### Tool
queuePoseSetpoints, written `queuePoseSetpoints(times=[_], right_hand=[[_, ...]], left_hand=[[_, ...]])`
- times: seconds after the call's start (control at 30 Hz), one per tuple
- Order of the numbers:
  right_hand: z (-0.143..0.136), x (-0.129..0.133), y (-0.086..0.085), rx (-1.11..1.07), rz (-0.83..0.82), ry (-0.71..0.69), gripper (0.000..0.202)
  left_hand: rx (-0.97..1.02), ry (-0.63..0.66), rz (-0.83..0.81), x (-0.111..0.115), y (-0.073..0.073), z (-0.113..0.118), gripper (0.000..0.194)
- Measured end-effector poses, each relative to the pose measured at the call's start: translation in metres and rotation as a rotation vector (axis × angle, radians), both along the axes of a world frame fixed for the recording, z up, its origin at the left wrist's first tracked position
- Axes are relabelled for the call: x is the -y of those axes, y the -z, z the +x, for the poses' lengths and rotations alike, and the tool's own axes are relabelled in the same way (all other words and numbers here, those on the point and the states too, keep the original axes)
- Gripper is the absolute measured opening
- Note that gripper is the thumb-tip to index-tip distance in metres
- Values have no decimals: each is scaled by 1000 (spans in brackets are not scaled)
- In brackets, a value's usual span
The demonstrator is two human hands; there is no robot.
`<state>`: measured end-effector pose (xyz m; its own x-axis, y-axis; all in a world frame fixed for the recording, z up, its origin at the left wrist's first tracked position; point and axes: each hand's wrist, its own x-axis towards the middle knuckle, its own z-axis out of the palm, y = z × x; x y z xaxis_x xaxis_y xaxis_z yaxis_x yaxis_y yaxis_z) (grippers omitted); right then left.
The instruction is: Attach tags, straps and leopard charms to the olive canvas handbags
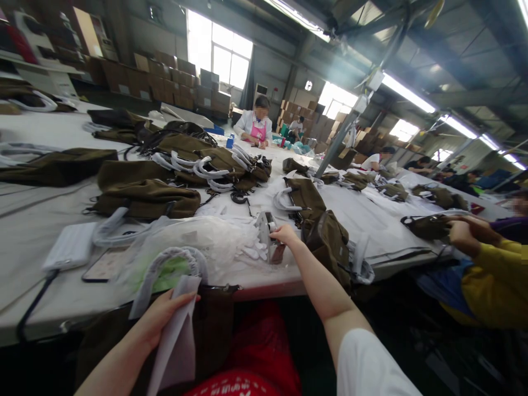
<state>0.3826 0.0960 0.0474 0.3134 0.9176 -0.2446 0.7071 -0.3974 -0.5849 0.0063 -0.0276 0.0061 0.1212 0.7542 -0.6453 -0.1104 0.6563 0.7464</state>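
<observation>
In my left hand [173, 308] is a folded whitish sheet [183, 335], pinched between thumb and fingers. It hangs in front of a dark olive handbag [216, 324] at the table's front edge, close to the bag's handle [144, 283], which is wrapped in pale material. My right hand [284, 234] reaches forward, its fingers closed at the upper part of a small grey tape dispenser [264, 225] standing on the table. Whether a strip of tape is between the fingertips is too small to tell. Small white pieces [253, 253] lie beside the dispenser.
Clear plastic bags [185, 236], a phone [105, 264] and a white power bank-like box [70, 245] lie on the left. Olive handbags [148, 195] are piled behind, others [328, 242] stand right. A co-worker's hands [464, 234] hold a bag at right; another person [256, 126] sits opposite.
</observation>
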Motion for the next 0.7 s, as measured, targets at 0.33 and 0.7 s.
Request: queuePoseSetpoints(times=[0.33,0.7], right_hand=[[5,14,7,-323,150,50,18],[24,55,-9,-562,182,120,39]], left_hand=[[9,32,-30,-2,2,-2,61],[17,42,-21,-1,6,-3,67]])
